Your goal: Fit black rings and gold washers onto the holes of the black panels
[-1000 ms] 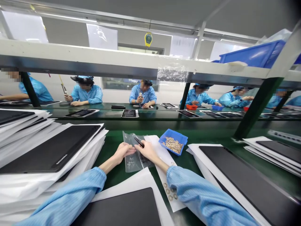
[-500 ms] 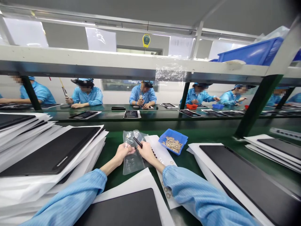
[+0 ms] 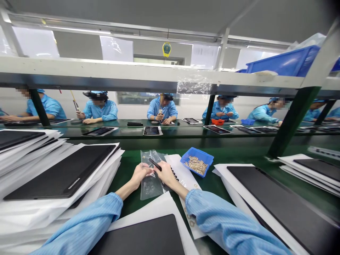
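My left hand (image 3: 140, 175) pinches the edge of a clear plastic bag (image 3: 151, 186) that holds a few small rings. My right hand (image 3: 166, 174) grips a slim black tool (image 3: 155, 164), whose tip lies over the bag close to my left hand. Just right of my right hand lies a white sheet (image 3: 183, 184) with a row of dark rings on it. Beyond that sits a small blue tray (image 3: 198, 161) full of tan ring washers. Black tablets on white paper lie on both sides of my arms.
A tall stack of black tablets (image 3: 62, 171) rises at my left, and another tablet (image 3: 276, 202) lies at my right. A further tablet (image 3: 140, 237) sits under my forearms. Several co-workers in blue smocks (image 3: 162, 109) work beyond a white shelf (image 3: 106, 72) holding a blue bin (image 3: 281, 62).
The bag has narrowed and hangs straighter between my hands. My right sleeve has drawn back, showing more of the white sheet and its rings.
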Motion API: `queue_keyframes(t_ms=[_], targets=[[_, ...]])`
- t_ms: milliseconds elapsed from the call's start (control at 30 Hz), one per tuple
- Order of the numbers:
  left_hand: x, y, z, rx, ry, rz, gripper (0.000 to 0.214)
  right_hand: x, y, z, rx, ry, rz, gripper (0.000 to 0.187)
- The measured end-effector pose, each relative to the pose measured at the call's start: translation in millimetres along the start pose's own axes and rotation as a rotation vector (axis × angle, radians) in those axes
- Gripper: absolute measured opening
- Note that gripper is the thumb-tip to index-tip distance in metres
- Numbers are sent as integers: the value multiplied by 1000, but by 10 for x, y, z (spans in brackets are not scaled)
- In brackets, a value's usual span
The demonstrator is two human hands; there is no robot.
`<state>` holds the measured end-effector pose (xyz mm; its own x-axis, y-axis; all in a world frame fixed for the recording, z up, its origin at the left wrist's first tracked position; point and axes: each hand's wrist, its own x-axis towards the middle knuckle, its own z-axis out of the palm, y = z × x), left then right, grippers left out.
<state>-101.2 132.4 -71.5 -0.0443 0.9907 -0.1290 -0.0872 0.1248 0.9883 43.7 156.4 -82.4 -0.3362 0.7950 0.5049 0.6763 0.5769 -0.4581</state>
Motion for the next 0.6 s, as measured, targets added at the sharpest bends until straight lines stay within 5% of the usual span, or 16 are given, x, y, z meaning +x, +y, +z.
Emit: queue_keyframes(t_ms=[600], targets=[[100,-153,-52,139,-4,143,25,34,-49,22,-86,-128,113,23]])
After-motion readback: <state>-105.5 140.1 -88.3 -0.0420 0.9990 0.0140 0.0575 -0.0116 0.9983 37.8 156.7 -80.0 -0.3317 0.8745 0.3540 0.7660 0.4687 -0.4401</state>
